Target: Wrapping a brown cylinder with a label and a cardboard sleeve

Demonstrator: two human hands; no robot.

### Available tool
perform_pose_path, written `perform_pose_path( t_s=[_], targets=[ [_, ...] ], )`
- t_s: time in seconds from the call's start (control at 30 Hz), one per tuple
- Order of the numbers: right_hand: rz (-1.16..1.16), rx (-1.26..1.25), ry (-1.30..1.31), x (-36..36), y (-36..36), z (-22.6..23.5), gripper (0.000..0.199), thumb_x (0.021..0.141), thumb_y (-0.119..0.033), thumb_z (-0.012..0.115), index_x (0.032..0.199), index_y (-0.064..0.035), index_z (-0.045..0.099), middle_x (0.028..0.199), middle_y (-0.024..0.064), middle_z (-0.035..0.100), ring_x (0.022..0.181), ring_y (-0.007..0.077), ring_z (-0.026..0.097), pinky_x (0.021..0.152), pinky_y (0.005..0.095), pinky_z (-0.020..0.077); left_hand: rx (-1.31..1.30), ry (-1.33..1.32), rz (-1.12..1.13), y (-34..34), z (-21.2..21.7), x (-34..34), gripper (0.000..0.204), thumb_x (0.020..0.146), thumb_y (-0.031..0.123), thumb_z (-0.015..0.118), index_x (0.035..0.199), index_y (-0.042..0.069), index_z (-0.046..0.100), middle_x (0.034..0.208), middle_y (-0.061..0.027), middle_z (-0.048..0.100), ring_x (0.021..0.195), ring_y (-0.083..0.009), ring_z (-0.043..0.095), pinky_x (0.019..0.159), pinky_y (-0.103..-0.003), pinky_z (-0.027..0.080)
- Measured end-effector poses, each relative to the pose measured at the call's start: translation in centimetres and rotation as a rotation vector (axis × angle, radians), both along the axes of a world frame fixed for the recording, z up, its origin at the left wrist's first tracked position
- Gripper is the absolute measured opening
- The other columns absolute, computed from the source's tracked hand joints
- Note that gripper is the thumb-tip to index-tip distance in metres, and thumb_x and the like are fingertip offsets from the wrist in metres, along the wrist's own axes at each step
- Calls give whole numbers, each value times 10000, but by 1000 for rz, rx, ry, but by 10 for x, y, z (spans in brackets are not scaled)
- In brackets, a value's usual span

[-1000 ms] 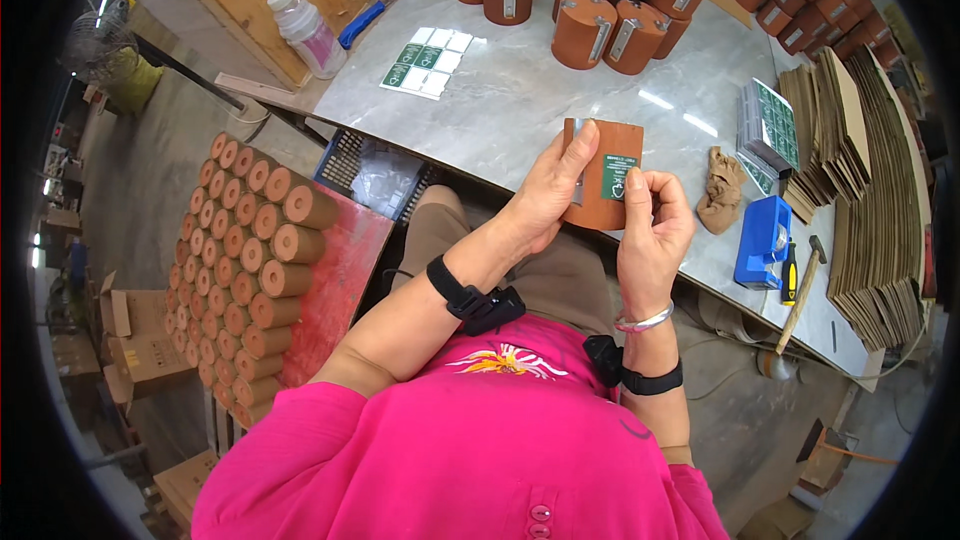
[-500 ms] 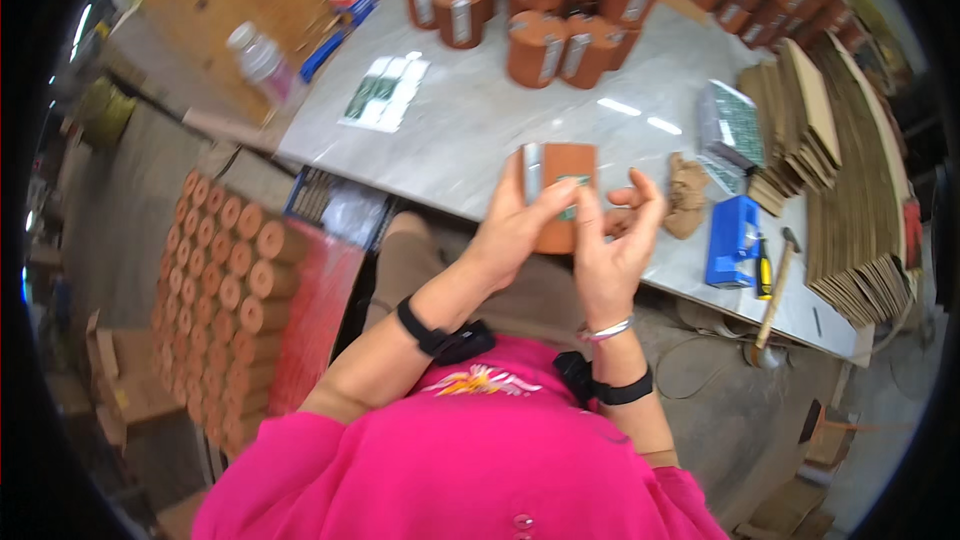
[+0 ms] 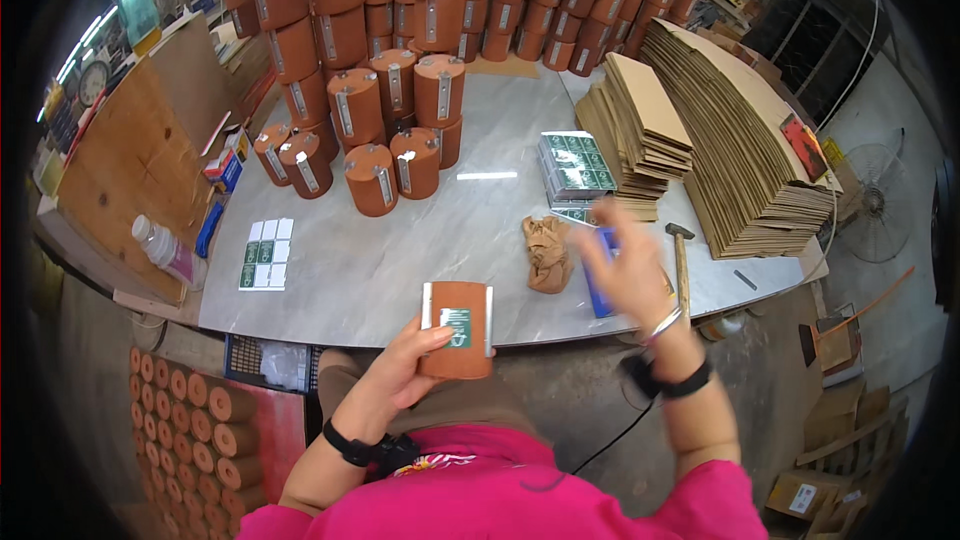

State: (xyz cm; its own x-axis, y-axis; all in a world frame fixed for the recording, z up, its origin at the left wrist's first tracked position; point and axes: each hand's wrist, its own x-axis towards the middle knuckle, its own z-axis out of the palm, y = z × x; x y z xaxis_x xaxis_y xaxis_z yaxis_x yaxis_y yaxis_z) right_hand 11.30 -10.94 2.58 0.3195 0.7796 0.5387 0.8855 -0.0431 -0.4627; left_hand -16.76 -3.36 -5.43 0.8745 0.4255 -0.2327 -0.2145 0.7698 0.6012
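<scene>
My left hand (image 3: 405, 365) grips a reddish-brown cylinder (image 3: 465, 350) with metal strips down its sides, above the table's front edge. A green-and-white label (image 3: 456, 328) sits on the cylinder's face, and my left thumb rests against it. Raised to the right of it is my right hand (image 3: 635, 270), blurred, its fingers apart and nothing visible in them. Behind that hand, a blue tape-dispenser-like tool (image 3: 600, 285) is partly hidden. Left of the tool lies a crumpled brown wad (image 3: 548, 255). A part-used label sheet (image 3: 266, 255) lies at the table's left.
Stacked brown cylinders (image 3: 372, 180) fill the back. A pile of green label sheets (image 3: 578, 162) stands beside cardboard stacks (image 3: 640, 115). A hammer (image 3: 682, 260) lies at the right. Tubular pieces (image 3: 185, 420) are piled at lower left, near a clear bottle (image 3: 165, 250).
My right hand has left the cylinder and moved right, toward the blue tool. My left hand keeps hold of the cylinder, its label now in plain sight. The view has shifted, showing more of the back.
</scene>
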Motion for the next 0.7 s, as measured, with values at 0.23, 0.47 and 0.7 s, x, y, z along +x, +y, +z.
perform_pose_path(
  t_s=[0.23, 0.47, 0.7],
  targets=[
    [-636, -227, -369, 174, 88, 57, 851, 806, -657, 654, 1297, 26, 527, 1188, 264, 633, 1150, 423, 590, 967, 501, 466, 45, 46, 140, -3, 5, -36, 660, 884, 288, 634, 1436, 52, 359, 1254, -180, 570, 1142, -397, 614, 934, -575, 531],
    [-728, -622, -36, 184, 115, 73, 900, 713, -653, 726, 1364, -64, 527, 1373, 201, 565, 1314, 371, 499, 1073, 486, 392, 40, 80, 331, -12, -4, -73, 601, 887, 320, 599, 1377, 10, 436, 1204, -230, 607, 1132, -440, 610, 948, -633, 507],
    [-582, -128, -146, 173, 95, 73, 783, 727, -618, 732, 1225, -28, 603, 1248, 265, 575, 1180, 389, 568, 981, 465, 464, 58, 52, 415, -14, -2, -68, 659, 883, 340, 620, 1421, 22, 410, 1286, -227, 578, 1165, -428, 598, 958, -597, 508]
  ],
)
